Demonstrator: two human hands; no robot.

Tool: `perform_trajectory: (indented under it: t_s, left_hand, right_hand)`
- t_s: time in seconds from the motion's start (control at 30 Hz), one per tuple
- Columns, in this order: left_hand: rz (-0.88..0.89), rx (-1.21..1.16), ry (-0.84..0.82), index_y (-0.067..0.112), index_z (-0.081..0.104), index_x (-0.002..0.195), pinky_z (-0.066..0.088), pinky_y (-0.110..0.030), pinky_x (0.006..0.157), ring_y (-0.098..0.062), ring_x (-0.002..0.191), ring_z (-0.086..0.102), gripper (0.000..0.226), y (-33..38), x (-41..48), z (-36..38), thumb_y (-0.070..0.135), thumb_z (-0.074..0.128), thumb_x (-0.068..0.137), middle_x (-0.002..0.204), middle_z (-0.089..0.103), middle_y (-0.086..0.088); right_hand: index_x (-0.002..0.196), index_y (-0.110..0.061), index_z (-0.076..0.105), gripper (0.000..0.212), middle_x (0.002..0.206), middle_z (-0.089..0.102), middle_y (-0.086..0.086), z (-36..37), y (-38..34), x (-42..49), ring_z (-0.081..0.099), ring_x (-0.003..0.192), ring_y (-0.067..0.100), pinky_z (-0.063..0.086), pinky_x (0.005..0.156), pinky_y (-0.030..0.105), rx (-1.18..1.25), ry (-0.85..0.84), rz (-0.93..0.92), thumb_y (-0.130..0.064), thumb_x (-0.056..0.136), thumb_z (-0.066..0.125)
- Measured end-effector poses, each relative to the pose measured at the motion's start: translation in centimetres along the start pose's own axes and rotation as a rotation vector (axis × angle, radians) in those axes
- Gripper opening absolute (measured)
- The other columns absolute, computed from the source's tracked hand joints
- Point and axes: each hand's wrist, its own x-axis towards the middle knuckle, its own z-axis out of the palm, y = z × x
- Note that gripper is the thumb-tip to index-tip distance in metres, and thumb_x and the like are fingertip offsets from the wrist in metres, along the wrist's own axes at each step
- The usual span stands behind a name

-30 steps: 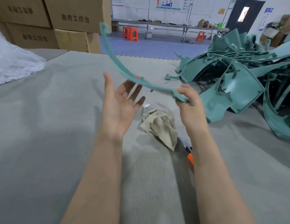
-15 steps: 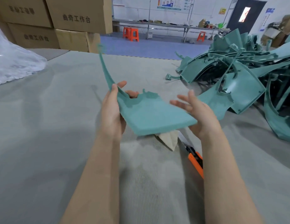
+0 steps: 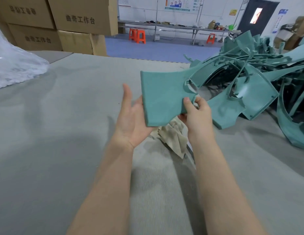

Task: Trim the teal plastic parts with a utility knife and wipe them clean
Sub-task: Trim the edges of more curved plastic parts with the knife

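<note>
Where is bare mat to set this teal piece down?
Widest free patch: grey mat left of the left hand, reaching to the clear plastic wrap and cardboard boxes. A strip between the forearms is bare. Crowded: the right side under the pile of teal parts, and the rag below the held teal piece.

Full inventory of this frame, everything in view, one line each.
held teal part: one, teal, in the air between both hands
teal parts pile: many, teal, on the table at right
rag: one, beige, crumpled on the table below the held part
table cover: one, grey, across the foreground
cardboard boxes: four visible, brown, stacked far left
plastic film: one heap, clear-white, left edge
stools: about three, orange, on the blue floor behind
long bench: one, grey, by the back wall
left hand: open, at the part's lower left edge
right hand: pinches the part's right edge
</note>
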Motion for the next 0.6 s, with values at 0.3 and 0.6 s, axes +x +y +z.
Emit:
perform_trajectory:
  t_s: [0.3, 0.6]
  left_hand:
    - [0.140, -0.089, 0.507, 0.014, 0.060, 0.095, 0.059, -0.035, 0.064, -0.017, 0.067, 0.071, 0.007, -1.1, 1.9, 0.0, 0.012, 0.053, 0.097, 0.073, 0.074, -0.001]
    - [0.172, -0.394, 0.532, 0.006, 0.060, 0.085, 0.050, -0.023, 0.041, -0.017, 0.050, 0.067, 0.013, -1.0, 1.2, 0.6, 0.006, 0.053, 0.095, 0.064, 0.071, -0.006]
  right_hand:
    - [0.115, -0.018, 0.056, 0.051, 0.109, 0.060, -0.001, -6.0, -2.4, -1.0, 0.059, 0.097, 0.018, 0.045, 0.078, 0.033, -1.118, -0.211, 0.138, -0.057, 0.083, 0.065]
    - [0.079, -0.006, 0.059, 0.024, 0.078, 0.061, 0.011, -6.8, -1.0, -1.4, 0.051, 0.063, 0.021, 0.037, 0.052, 0.026, -1.422, -0.366, 0.322, -0.027, 0.087, 0.068]
